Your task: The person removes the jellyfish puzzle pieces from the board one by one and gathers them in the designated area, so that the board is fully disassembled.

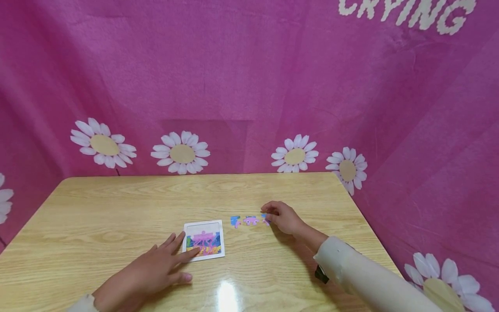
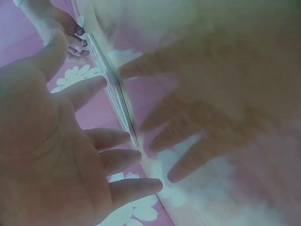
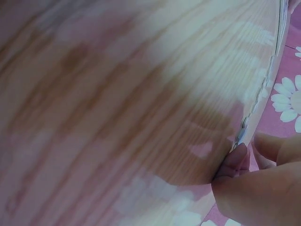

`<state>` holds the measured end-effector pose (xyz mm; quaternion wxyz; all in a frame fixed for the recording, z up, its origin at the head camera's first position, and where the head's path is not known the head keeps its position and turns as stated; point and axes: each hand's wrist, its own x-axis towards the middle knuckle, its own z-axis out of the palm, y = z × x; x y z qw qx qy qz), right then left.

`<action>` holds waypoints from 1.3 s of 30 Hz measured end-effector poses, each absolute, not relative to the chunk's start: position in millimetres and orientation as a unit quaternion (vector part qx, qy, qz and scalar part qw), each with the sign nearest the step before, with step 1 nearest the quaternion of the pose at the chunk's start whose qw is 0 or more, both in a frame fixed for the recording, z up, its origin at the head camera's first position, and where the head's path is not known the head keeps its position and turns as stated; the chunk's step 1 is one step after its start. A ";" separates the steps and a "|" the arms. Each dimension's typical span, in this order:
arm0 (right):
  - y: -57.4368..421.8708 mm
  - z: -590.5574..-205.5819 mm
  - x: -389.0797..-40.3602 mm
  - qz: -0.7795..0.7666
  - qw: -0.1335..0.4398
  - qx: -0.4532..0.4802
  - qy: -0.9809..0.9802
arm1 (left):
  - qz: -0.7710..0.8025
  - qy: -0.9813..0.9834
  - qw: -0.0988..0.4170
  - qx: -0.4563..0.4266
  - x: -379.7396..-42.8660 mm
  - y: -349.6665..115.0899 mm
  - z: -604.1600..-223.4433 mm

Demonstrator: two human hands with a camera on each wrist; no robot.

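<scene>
A white-framed jigsaw puzzle tray (image 1: 223, 242) lies on the table, its lower part filled with a pink, blue and yellow picture and its upper part bare. My left hand (image 1: 156, 266) is spread at its left side, straight fingers reaching over the frame and onto the picture. In the left wrist view, the left hand (image 2: 61, 141) has its fingertips along the tray's thin edge (image 2: 115, 92). To the right of the tray, my right hand (image 1: 286, 218) pinches a blue-and-pink puzzle piece (image 1: 265, 216) at the table surface, partly covering it. Curled fingers of the right hand (image 3: 258, 183) show in the right wrist view.
A pink piece with eyes (image 1: 251, 220) and a blue-and-pink corner piece (image 1: 235, 221) lie in a row between tray and right hand. The wooden table (image 1: 117, 208) meets a pink flowered cloth (image 1: 234, 86) behind and at the right.
</scene>
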<state>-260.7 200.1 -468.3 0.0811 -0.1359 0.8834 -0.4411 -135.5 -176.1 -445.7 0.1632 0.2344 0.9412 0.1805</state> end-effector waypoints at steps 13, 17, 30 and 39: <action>195.4 -461.9 -262.0 -0.452 0.084 -0.152 0.875 | 0.187 0.939 0.165 0.235 -130.0 -182.9 -447.0; 190.9 -459.3 -260.0 -0.468 0.095 -0.167 0.862 | 0.174 0.941 0.162 0.240 -132.6 -183.8 -446.5; 168.8 -458.6 -252.9 -0.458 0.101 -0.176 0.865 | 0.176 0.939 0.154 0.251 -135.9 -185.0 -444.6; 145.6 -455.6 -248.0 -0.466 0.120 -0.185 0.857 | 0.174 0.939 0.163 0.247 -136.8 -185.7 -446.2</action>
